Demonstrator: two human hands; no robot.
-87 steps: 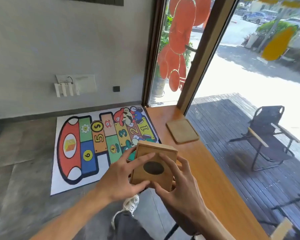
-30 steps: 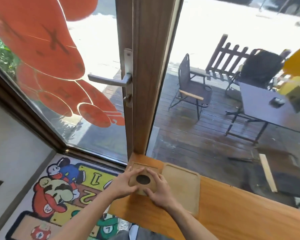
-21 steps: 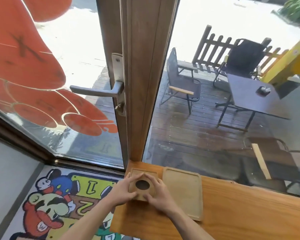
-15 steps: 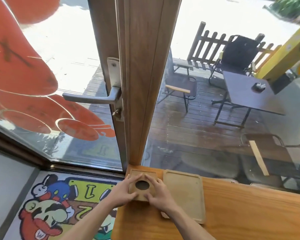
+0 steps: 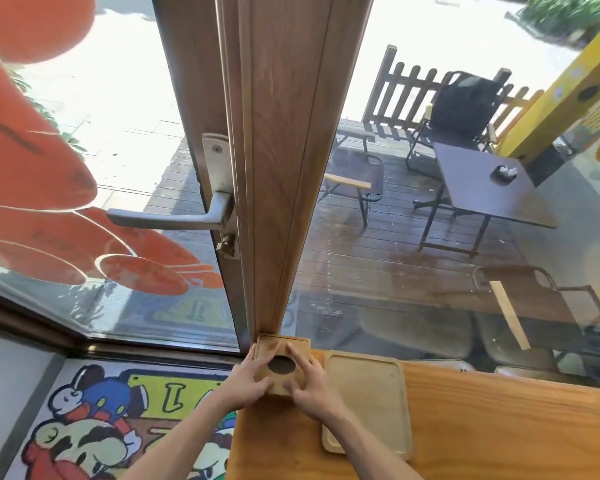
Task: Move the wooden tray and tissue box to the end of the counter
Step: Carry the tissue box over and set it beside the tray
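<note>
**Tissue box set into the counter's end corner, both hands on it**

Head view: the tissue box [image 5: 282, 366] sits at the far corner of the counter [image 5: 499, 427], its back edge against the foot of the wooden door frame [image 5: 274, 168]. The left hand [image 5: 248, 384] wraps its left side and the right hand [image 5: 312, 386] its right, fingers laid on the top either side of the oval opening, so the box is clasped between the two. The wooden tray [image 5: 364, 400] lies just beside the box on its right, long axis running toward the window, nearer the right hand. The placement looks nearly finished; letting go should mean drawing both hands straight back toward the body.
</note>
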